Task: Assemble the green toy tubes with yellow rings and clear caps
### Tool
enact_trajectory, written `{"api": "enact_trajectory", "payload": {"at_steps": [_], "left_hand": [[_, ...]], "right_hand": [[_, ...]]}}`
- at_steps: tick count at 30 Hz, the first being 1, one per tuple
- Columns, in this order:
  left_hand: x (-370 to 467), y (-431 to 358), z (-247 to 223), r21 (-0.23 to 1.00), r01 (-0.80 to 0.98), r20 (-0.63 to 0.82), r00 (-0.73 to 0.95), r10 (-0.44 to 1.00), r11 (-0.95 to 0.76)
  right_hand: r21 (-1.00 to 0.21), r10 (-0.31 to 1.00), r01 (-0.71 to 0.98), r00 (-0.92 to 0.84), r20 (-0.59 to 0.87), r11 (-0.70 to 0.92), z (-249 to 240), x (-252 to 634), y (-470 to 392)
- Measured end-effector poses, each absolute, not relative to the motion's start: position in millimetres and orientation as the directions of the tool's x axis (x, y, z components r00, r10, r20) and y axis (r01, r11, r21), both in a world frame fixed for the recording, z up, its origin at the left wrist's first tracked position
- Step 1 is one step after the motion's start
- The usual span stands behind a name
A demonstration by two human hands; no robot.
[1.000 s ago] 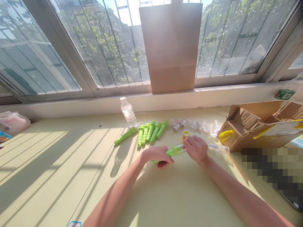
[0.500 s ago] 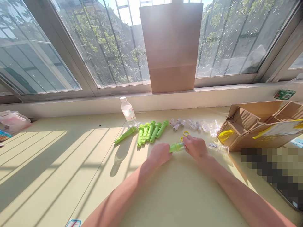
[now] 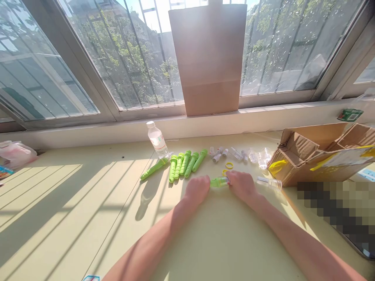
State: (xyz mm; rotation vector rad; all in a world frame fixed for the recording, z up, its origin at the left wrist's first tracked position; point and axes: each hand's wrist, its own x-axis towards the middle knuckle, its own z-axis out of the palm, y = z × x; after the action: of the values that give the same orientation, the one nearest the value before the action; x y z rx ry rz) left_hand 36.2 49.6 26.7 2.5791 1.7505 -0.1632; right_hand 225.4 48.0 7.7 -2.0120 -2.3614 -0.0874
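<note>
A green plastic tube with a clear ribbed end (image 3: 219, 182) lies level between my hands, low over the table. My left hand (image 3: 197, 189) is closed round its green part. The fingers of my right hand (image 3: 240, 185) are closed on the clear end, which they partly hide. Just beyond my right hand are two yellow rings (image 3: 229, 165), one partly covered by the fingers. Several green plastic tubes (image 3: 184, 164) lie side by side past my left hand, and another green tube (image 3: 154, 169) lies slanted to their left. A clear ribbed cylinder (image 3: 268, 182) rests right of my right hand.
Several small clear and whitish plastic pieces (image 3: 216, 154) lie at the back. A water bottle (image 3: 157, 139) stands behind the green tubes. An open cardboard box (image 3: 319, 160) is at right, near a dark pixelated object (image 3: 336, 214). A cardboard sheet (image 3: 212, 62) leans against the window.
Both hands keep their hold on the green tube. My right hand has shifted slightly, showing more of the far yellow ring. The whole view has moved a little.
</note>
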Motion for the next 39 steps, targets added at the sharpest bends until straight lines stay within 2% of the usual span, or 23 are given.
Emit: {"api": "enact_trajectory", "payload": {"at_steps": [3, 8, 16, 20, 24, 28, 32, 36, 39], "left_hand": [[37.3, 51.5, 24.5, -0.075, 0.920, -0.075, 0.379, 0.922, -0.384], [38.8, 49.0, 15.4, -0.172, 0.833, 0.071, 0.543, 0.837, -0.526], [45.9, 43.1, -0.5, -0.145, 0.771, 0.159, 0.637, 0.754, -0.620], [43.3, 42.9, 0.9, -0.144, 0.769, 0.138, 0.639, 0.757, -0.623], [36.9, 42.9, 9.4, -0.161, 0.763, 0.127, 0.645, 0.754, -0.626], [29.7, 47.9, 21.4, -0.123, 0.803, 0.117, 0.595, 0.795, -0.583], [21.1, 54.3, 34.7, -0.004, 0.893, 0.133, 0.447, 0.885, -0.451], [-1.6, 56.4, 44.6, -0.021, 0.915, 0.082, 0.402, 0.912, -0.402], [-32.9, 55.5, 45.7, -0.063, 0.949, 0.124, 0.316, 0.941, -0.310]], "right_hand": [[0.022, 0.984, 0.988, -0.155, 0.085, 0.154, 2.8, 226.3, 48.4], [0.009, 0.985, 0.992, -0.127, 0.119, 0.127, -0.5, 228.8, 49.3], [-0.037, 0.979, 0.992, -0.113, 0.171, 0.121, 2.5, 225.1, 47.5], [-0.101, 0.975, 0.990, -0.076, 0.207, 0.098, 4.8, 222.1, 45.2], [-0.225, 0.974, 0.969, -0.046, 0.224, 0.097, -0.2, 220.2, 45.6], [-0.338, 0.967, 0.937, -0.001, 0.253, 0.089, -6.2, 220.3, 47.7], [-0.331, 0.979, 0.943, 0.030, 0.203, 0.040, -5.5, 220.3, 48.8], [-0.282, 0.980, 0.958, 0.006, 0.196, 0.051, -5.7, 219.3, 48.2], [-0.287, 0.979, 0.955, -0.014, 0.203, 0.073, -8.7, 219.2, 47.7]]}}
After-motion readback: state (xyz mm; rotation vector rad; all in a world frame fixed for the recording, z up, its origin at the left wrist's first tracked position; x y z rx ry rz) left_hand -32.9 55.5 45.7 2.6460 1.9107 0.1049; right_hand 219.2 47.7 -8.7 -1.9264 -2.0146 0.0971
